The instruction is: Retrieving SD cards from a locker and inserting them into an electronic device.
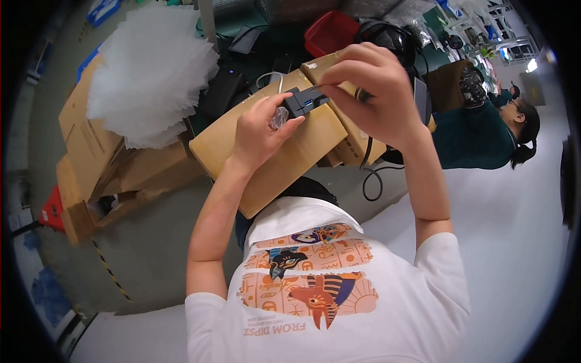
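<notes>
My left hand point(257, 129) is closed on a small dark grey box-shaped device point(296, 104) with a blue USB port in its side. A crumpled clear plastic piece point(278, 117) sits between that hand's thumb and fingers, beside the device. At the device's right end, my right hand point(376, 88) has its thumb and forefinger pinched together. Whatever lies in that pinch is too small to make out, and a dark ring shows on one finger. Directly below the device lies a closed brown cardboard box point(278, 160).
At left, a pile of translucent white bags point(151, 72) rests over open cardboard cartons point(91, 139). A red bin point(330, 33) stands at the back. A black cable point(380, 187) loops down beside the boxes. Another person point(484, 136) sits at the right.
</notes>
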Available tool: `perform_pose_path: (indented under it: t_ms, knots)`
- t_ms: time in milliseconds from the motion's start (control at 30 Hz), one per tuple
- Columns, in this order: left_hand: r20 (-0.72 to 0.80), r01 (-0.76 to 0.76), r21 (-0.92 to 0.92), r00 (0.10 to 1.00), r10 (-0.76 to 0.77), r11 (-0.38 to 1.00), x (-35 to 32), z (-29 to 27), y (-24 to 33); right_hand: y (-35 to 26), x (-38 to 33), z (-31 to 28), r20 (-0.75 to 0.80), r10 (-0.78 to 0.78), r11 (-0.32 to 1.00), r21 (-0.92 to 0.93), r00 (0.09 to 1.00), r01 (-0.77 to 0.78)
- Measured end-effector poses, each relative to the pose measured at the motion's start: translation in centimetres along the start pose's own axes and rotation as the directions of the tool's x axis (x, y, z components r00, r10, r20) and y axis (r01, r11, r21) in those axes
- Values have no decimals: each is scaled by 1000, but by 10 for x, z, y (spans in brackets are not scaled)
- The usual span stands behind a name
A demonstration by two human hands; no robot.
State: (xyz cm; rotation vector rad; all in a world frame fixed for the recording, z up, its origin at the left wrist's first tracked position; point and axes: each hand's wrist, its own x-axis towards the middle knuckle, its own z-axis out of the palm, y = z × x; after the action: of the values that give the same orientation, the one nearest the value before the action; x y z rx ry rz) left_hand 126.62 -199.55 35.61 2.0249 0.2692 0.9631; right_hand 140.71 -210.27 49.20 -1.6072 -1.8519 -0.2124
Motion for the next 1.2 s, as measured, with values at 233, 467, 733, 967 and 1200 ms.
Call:
perform_pose_path:
  t_ms: [233, 467, 733, 967, 1200]
  knots:
    - [-32, 30, -37, 999, -31, 999, 2, 0, 0, 6, 7, 16, 395, -90, 972, -165, 914, 167]
    - [-41, 8, -26, 999, -9, 1000, 1, -1, -2, 22, 31, 28, 537, -154, 975, -55, 830, 217]
    - [-7, 62, -57, 998, -63, 996, 2, -1, 3, 34, 27, 25, 608, -64, 996, -9, 791, 87]
    - [-28, 39, -35, 999, -40, 999, 3, 2, 0, 30, 29, 25, 607, -86, 983, -75, 790, 165]
    - [-47, 10, -21, 999, -11, 1000, 4, 3, -2, 28, 31, 24, 619, -121, 965, -111, 776, 238]
